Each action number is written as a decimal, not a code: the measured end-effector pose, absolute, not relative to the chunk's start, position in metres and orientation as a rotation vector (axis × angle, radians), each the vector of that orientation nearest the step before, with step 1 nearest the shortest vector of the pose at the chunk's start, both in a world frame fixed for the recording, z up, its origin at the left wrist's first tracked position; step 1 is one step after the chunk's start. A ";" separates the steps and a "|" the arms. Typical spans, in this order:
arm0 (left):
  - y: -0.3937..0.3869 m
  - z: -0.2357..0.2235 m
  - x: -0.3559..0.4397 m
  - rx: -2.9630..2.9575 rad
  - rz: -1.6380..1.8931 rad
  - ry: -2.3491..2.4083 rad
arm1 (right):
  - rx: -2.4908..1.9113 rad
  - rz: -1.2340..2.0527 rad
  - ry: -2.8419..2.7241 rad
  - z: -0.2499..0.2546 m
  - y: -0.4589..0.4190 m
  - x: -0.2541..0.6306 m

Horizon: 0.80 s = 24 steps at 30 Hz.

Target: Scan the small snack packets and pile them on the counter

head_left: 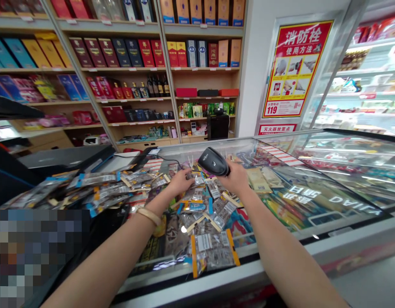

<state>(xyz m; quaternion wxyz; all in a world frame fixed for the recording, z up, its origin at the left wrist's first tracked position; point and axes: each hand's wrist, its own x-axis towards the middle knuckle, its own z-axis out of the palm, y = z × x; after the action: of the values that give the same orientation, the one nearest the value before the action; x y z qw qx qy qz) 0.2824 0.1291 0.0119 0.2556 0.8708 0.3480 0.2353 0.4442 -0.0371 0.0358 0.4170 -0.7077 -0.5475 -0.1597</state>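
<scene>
My right hand (237, 176) is closed around a black handheld barcode scanner (213, 161), its head pointing left and down over the freezer lid. My left hand (180, 181) reaches forward and pinches a small clear snack packet (197, 179) in the pile, just under the scanner's head. Several clear packets with orange and blue edges lie scattered on the glass around both hands, one large packet (213, 250) nearest me. A tan band sits on my left wrist.
A glass-topped chest freezer (338, 188) spreads to the right. A heap of packets (88, 188) lies at the left beside a dark counter device (65, 158). Shelves of boxed goods (146, 55) fill the back wall; a red poster (295, 68) hangs right.
</scene>
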 end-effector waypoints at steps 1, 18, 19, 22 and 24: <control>0.125 0.013 0.278 2.232 0.640 0.963 | -1.770 -0.403 -1.383 0.036 -0.037 0.444; 0.084 0.040 0.225 0.846 1.364 0.685 | -1.733 -0.150 -1.731 0.036 -0.037 0.430; 0.083 0.039 0.226 0.844 1.392 0.672 | -1.747 -0.136 -1.749 0.036 -0.037 0.428; 0.082 0.036 0.229 0.871 1.441 0.648 | -1.797 -0.125 -1.768 0.037 -0.037 0.424; 0.083 0.033 0.230 0.898 1.468 0.633 | -1.818 -0.120 -1.766 0.038 -0.037 0.422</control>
<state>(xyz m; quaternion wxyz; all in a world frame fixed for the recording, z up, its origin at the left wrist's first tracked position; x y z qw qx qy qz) 0.2296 0.0828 0.0330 0.6083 0.3887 0.2739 0.6356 0.4223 -0.0372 0.0377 0.2977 -0.6840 -0.6645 -0.0452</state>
